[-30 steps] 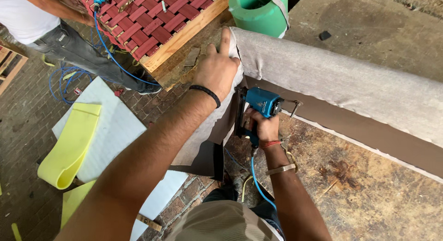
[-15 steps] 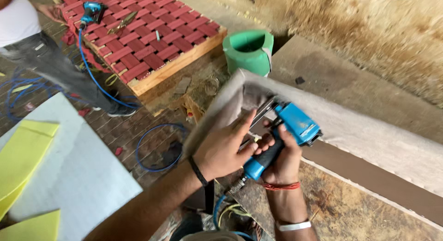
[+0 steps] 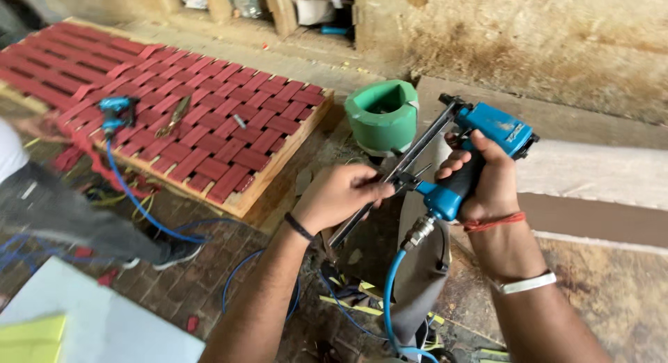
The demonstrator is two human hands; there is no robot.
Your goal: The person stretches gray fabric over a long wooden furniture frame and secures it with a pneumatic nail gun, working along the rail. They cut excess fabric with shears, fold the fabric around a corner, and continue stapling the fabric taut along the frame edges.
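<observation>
Right hand (image 3: 487, 179) is wrapped tight around the black grip of a blue air stapler (image 3: 456, 161), held up in front of the chest over the upholstered frame (image 3: 591, 175). There's a small dark label on the blue head near its upper right end, too small to make out. The stapler's long metal magazine rail (image 3: 390, 179) runs on a diagonal: one end sits up by the blue head at upper right, the other points down-left toward the brick floor (image 3: 202, 279). Left hand (image 3: 341, 196) is pinched on that rail about halfway along, fingers closed around it.

A blue air hose (image 3: 390, 293) hangs from a metal fitting at the bottom of the grip and drops toward the floor.

Just behind the stapler sits a green bucket (image 3: 383, 116), open side up. Further left lies a wooden frame woven with red webbing (image 3: 209, 126), with a second blue stapler (image 3: 115, 113) lying on it with its own blue hose. Another person's grey trouser leg and dark shoe (image 3: 170, 252) show at lower left, next to a white sheet (image 3: 97, 321) and yellow foam (image 3: 31, 339).
</observation>
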